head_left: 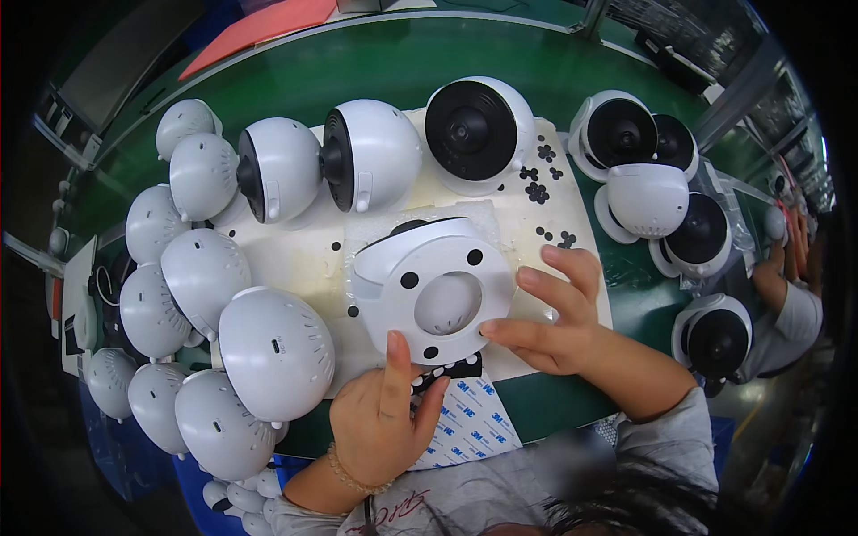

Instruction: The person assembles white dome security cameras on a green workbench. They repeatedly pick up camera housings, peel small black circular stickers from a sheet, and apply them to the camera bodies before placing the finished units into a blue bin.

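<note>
A white round camera point(375, 259) lies tipped on foam wrap, its ring-shaped base point(393, 313) facing me. Small black round pads point(409, 280) sit on that ring. My left hand point(380, 415) holds a black strip with round holes point(460, 368) between thumb and fingers, while its raised index finger touches the ring's lower left edge. With fingers spread, my right hand point(559, 317) rests a fingertip on a black pad at the ring's lower right; that pad is mostly hidden. Under the strip lies a white backing sheet with blue print point(478, 420).
White cameras point(277, 353) stand in rows along the left and back of the cream board point(572, 214). Several more cameras point(697, 228) stand on the green table point(572, 67) at right. Loose black pads point(536, 192) lie on the board. Another person's arm point(770, 277) shows far right.
</note>
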Motion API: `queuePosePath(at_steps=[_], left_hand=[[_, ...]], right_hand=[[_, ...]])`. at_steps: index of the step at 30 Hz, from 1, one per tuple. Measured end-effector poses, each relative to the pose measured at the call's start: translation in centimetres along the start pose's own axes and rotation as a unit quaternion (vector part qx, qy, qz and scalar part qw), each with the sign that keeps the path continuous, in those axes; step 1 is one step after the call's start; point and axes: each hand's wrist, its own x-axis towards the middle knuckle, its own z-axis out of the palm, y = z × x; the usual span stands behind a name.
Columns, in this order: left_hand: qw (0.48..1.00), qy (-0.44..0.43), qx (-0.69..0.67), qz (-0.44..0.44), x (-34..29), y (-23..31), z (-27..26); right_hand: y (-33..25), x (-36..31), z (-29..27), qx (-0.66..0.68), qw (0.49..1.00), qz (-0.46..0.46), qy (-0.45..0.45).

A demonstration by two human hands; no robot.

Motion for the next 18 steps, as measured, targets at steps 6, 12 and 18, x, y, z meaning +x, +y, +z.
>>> queuePosePath(at_steps=[6, 12, 18], left_hand=[[1.000, 0.003, -0.001, -0.001, -0.1, 0.0, -0.2], [1.000, 0.005, -0.014, 0.001, 0.0, 0.1, -0.2], [0.999, 0.013, -0.030, 0.036, -1.0, -0.1, -2.0]], right_hand=[[-0.9, 0.1, -1.4, 0.231, 0.944, 0.236, -0.006], [-1.8, 1.5, -0.1, 0.602, 0.626, 0.484, -0.107], [1.4, 5.2, -3.9, 0.575, 0.738, 0.352, 0.031]])
